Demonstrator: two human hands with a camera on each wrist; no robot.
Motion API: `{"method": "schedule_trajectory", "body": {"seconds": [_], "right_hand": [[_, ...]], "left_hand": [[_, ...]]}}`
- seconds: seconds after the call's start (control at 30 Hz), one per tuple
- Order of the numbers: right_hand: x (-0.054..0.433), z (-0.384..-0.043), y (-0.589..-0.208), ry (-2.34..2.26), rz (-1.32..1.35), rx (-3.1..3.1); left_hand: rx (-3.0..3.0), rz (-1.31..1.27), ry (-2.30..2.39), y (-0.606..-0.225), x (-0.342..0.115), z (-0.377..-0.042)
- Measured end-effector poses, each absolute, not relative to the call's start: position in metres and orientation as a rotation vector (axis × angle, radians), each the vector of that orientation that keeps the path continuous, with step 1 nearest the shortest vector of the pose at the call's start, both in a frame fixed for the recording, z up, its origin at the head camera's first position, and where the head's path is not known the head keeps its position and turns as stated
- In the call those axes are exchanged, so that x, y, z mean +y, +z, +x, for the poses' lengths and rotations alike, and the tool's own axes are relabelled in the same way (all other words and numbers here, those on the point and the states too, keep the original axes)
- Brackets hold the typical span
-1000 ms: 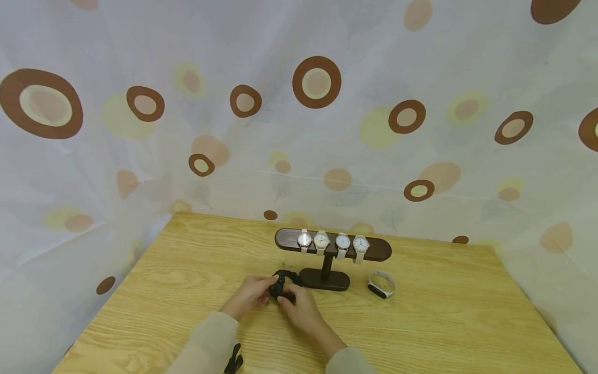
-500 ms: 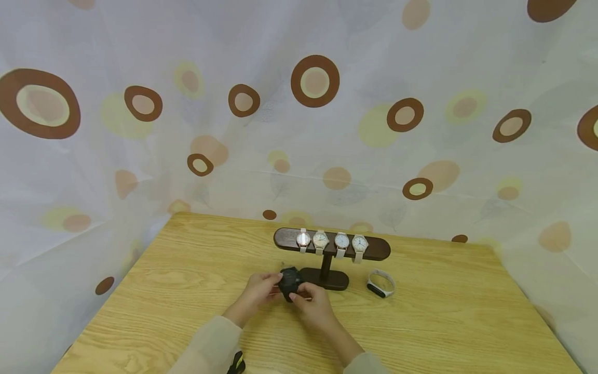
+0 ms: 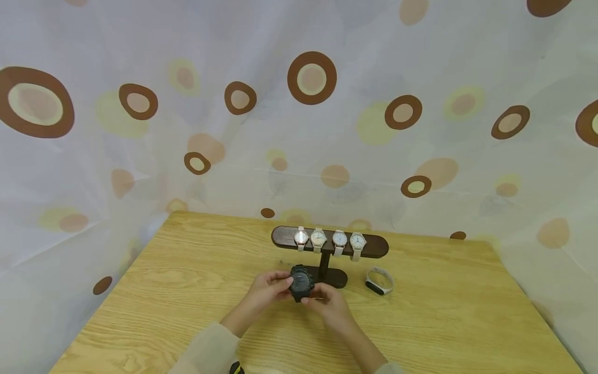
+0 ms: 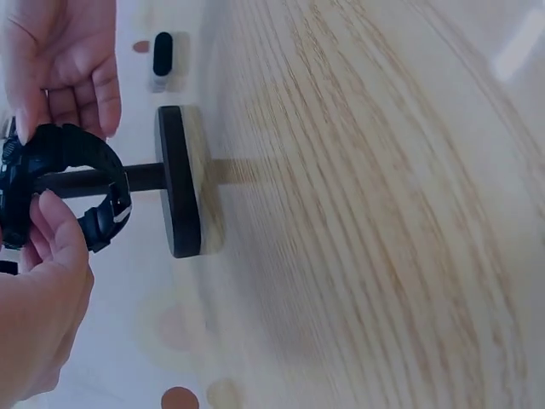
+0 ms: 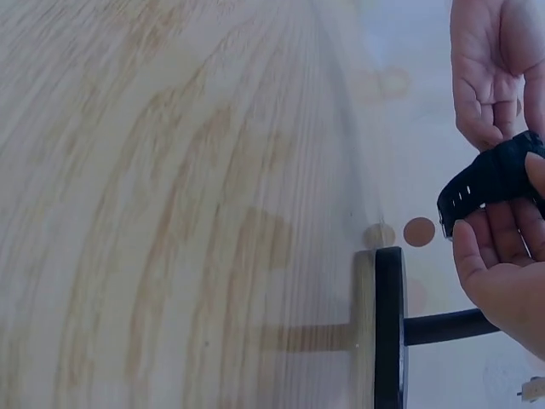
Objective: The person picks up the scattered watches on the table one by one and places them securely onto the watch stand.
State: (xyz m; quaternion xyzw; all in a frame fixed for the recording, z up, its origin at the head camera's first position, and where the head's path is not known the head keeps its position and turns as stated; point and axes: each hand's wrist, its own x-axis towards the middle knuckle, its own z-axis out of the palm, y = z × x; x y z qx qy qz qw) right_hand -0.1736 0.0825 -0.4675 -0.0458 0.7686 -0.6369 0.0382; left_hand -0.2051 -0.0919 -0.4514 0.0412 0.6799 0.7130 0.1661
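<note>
A black wristwatch point(image 3: 301, 283) is held between both hands, its round dial turned up toward the head camera. My left hand point(image 3: 267, 290) pinches the watch's left side, thumb at the case. From the other side, my right hand point(image 3: 330, 308) grips the lower right of it with thumb and fingers. In the left wrist view the black strap point(image 4: 89, 149) curves round as a loop with a buckle. Directly behind the hands stands a dark wooden watch stand point(image 3: 283, 235); the watch partly hides its base. Several pale-strapped watches, including a white one point(image 3: 357, 241), sit along its bar.
A white fitness band point(image 3: 379, 281) with a black face lies on the wooden table point(image 3: 444, 311), right of the stand. Behind the table hangs a white cloth point(image 3: 261, 135) with brown and yellow circles. A black and yellow object point(image 3: 236, 368) shows by the left sleeve.
Both hands have moved the black watch slightly right, in front of the stand's base. It has turned so that its dial now faces up. The right forearm has swung right.
</note>
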Motion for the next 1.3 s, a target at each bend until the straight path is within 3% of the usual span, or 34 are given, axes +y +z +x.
{"method": "schedule_trajectory", "body": {"seconds": [0.97,1.13,1.3], "right_hand": [[0.104,-0.159,-0.438,-2.008,-0.246,2.378],[0.109,-0.158,-0.439,-1.819,-0.357,2.706],[0.126,-0.163,-0.442,-1.537,-0.667,3.214]], "left_hand": [[1.989,0.303,2.099,-0.424,-0.082,-0.189],[2.05,0.284,2.086,-0.423,-0.085,-0.188],[2.138,0.238,2.074,-0.425,-0.09,-0.19]]}}
